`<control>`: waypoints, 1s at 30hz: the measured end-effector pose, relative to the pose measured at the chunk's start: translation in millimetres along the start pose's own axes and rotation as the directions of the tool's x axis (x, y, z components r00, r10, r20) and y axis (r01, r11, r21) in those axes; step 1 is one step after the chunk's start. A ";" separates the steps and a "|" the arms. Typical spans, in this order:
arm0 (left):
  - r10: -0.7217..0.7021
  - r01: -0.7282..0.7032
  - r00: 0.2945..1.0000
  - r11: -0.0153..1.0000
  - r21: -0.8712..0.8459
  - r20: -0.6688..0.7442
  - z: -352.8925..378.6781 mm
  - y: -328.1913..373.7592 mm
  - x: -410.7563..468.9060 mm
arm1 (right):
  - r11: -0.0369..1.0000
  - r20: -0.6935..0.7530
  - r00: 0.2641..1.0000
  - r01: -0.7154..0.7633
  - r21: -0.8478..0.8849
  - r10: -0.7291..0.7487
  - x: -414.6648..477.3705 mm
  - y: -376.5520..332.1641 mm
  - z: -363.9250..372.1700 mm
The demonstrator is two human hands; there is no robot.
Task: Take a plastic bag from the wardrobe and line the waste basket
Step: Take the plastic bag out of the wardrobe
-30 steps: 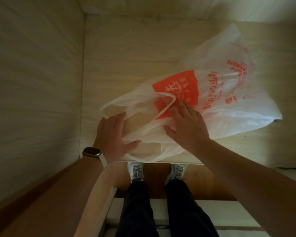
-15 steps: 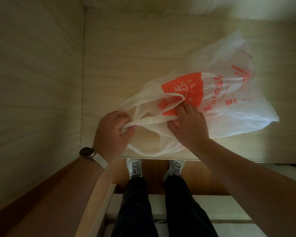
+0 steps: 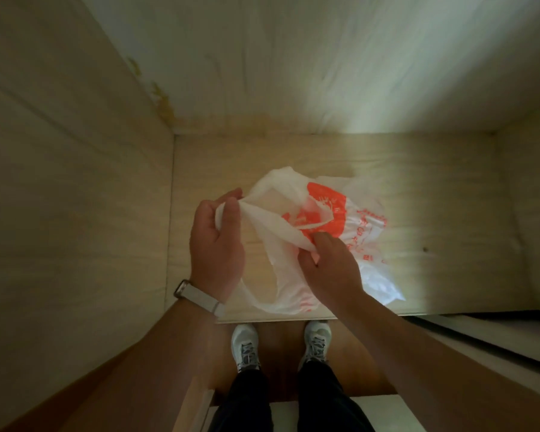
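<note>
Inside the wardrobe (image 3: 75,182). I see the plastic bag (image 3: 334,213) (white, orange print) bunched over the shelf board (image 3: 434,213), towards its front edge. Left hand (image 3: 215,244): fingers and thumb curled tight round one twisted handle. Right hand (image 3: 331,269): fingertips pinching the bag's rim beside the orange patch. Pale-strapped watch (image 3: 197,297) on the left wrist. Grey shoes (image 3: 245,344) on the floor below.

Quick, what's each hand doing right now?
Left hand: closed, gripping the bag.
Right hand: closed, pinching the bag's edge.
</note>
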State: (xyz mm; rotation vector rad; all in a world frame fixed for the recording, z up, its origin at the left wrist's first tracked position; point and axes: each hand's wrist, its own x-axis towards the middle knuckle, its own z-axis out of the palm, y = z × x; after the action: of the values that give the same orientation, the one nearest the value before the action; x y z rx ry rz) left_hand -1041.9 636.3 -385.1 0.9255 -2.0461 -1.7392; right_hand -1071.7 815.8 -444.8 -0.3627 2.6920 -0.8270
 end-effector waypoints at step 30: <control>0.375 -0.605 0.760 0.706 0.368 0.530 -36.5 160.4 -47.8 | 0.954 -0.071 0.965 0.262 0.144 -0.254 -51.9 -83.2 -171.4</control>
State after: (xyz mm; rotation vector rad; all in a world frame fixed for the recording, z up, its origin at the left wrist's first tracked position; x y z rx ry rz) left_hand -1028.6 648.6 -214.8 0.0200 -2.7916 -1.1492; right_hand -1072.2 851.8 -250.6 -0.6761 2.6412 -1.1225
